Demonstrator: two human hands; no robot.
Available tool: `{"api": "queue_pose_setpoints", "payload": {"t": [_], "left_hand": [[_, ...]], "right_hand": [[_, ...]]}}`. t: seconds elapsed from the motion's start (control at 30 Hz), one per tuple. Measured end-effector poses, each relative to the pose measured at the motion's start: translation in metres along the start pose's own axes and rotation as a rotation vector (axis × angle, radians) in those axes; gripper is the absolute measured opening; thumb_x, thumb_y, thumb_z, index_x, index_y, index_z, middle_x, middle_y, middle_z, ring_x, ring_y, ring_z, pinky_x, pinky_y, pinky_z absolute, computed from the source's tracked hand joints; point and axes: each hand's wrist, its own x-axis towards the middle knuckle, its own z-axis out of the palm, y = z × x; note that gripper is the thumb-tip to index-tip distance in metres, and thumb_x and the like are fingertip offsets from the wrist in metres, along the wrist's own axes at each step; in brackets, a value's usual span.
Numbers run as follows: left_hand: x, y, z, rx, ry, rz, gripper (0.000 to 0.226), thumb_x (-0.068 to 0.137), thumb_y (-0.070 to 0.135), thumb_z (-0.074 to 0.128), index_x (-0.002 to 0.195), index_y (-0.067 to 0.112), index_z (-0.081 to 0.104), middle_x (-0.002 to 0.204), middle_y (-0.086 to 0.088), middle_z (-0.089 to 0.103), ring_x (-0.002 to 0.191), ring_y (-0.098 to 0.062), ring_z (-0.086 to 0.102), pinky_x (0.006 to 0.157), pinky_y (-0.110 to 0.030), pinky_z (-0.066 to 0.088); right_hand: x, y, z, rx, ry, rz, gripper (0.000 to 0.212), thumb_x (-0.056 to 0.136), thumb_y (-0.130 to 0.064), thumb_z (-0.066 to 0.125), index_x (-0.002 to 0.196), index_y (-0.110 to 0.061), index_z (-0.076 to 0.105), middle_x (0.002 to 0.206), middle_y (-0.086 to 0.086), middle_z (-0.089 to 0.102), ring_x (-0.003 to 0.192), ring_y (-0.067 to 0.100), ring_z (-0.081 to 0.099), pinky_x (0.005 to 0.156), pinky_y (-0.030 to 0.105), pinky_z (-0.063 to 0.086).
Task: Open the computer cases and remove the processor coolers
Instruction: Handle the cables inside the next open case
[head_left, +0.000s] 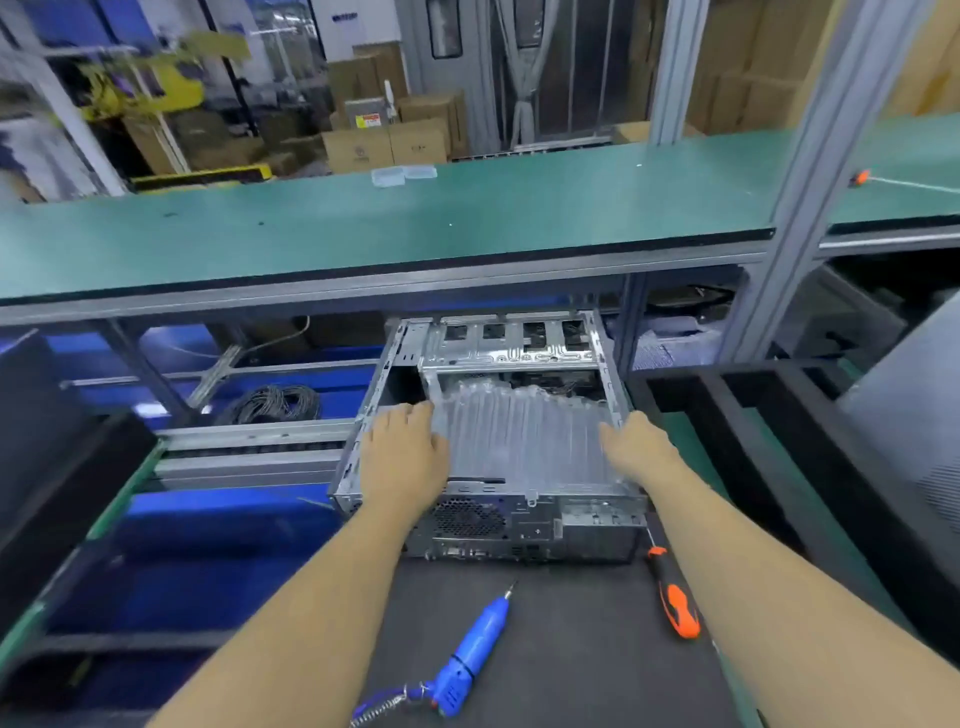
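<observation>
On dark bench matting (561, 649), both hands, left (402, 457) and right (636, 447), rest flat-fingered on the opened computer case's (519, 525) air cushion (519, 436).

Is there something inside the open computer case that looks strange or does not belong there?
Yes. A clear inflated air-cushion sheet fills the open computer case, lying over the parts where the cooler should be. It is packing material, not a component. The left hand and the right hand touch its two sides.
</observation>
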Motion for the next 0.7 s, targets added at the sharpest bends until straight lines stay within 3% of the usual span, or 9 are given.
{"api": "queue_pose_setpoints", "payload": {"t": [0.13, 0.33, 0.47, 0.6, 0.7], "left_hand": [[-0.002, -0.036, 0.014, 0.131, -0.178, -0.028, 0.047, 0.101, 0.04, 0.036, 0.145, 0.025, 0.037, 0.152, -0.013, 0.036, 0.141, -0.035, 0.028, 0.115, -0.049, 0.024], [0.004, -0.035, 0.022, 0.145, -0.246, -0.016, 0.06, 0.097, 0.035, 0.03, 0.155, 0.03, 0.016, 0.163, -0.015, 0.014, 0.15, -0.039, 0.006, 0.121, -0.053, 0.006], [-0.008, -0.029, 0.013, 0.167, -0.354, -0.02, 0.065, 0.1, 0.03, 0.024, 0.159, 0.027, -0.002, 0.166, -0.016, -0.006, 0.151, -0.04, -0.012, 0.122, -0.054, -0.003], [-0.032, -0.017, 0.012, 0.162, -0.401, -0.034, 0.069, 0.099, 0.028, 0.025, 0.159, 0.025, -0.009, 0.165, -0.017, -0.014, 0.15, -0.041, -0.018, 0.121, -0.055, -0.007], [-0.036, -0.011, 0.012, 0.171, -0.415, -0.056, 0.066, 0.098, 0.032, 0.026, 0.158, 0.024, 0.001, 0.165, -0.019, -0.004, 0.15, -0.043, -0.008, 0.121, -0.057, -0.003]], "right_hand": [[-0.011, 0.005, 0.017, -0.117, 0.119, 0.009, 0.047, 0.104, -0.042, 0.04, 0.131, -0.004, 0.039, 0.129, 0.023, 0.056, 0.109, 0.041, 0.058, 0.076, 0.04, 0.04], [-0.011, -0.005, 0.013, -0.218, 0.177, 0.009, 0.03, 0.103, -0.025, 0.046, 0.121, -0.001, 0.044, 0.125, 0.025, 0.057, 0.111, 0.043, 0.058, 0.083, 0.041, 0.047], [-0.023, 0.003, 0.009, -0.23, 0.136, -0.009, 0.036, 0.104, -0.03, 0.046, 0.122, 0.001, 0.045, 0.123, 0.024, 0.057, 0.108, 0.041, 0.058, 0.079, 0.039, 0.045], [-0.034, 0.022, 0.003, -0.227, 0.155, 0.002, 0.034, 0.103, -0.033, 0.047, 0.117, -0.002, 0.046, 0.118, 0.021, 0.059, 0.1, 0.038, 0.059, 0.078, 0.039, 0.048], [-0.041, 0.023, -0.002, -0.308, 0.163, -0.018, 0.044, 0.102, -0.038, 0.048, 0.13, -0.004, 0.042, 0.123, 0.019, 0.057, 0.104, 0.036, 0.059, 0.086, 0.043, 0.051]]}}
